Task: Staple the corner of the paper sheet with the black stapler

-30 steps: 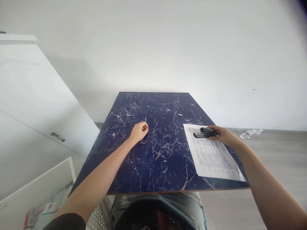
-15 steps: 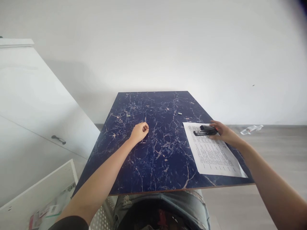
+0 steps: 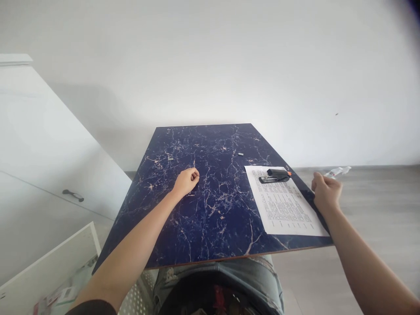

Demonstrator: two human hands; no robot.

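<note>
A black stapler with an orange-red end lies across the upper part of a printed sheet of paper on the right of the table. My right hand is just past the table's right edge, apart from the stapler, its fingers curled in with nothing showing in them. Left of the table's middle rests my left hand, loosely closed in a fist with nothing visible inside. Two small pale pieces, perhaps staple strips, lie farther back: a left piece and a right piece.
The table has a dark blue marbled top and stands against a white wall. At left are a white cabinet with a dark handle and an open drawer holding packets. A clear plastic wrapper lies on the floor at right.
My right hand has let go of the stapler and moved right, off the paper. The stapler stays on the sheet. My left hand keeps its place on the table; the view has shifted slightly.
</note>
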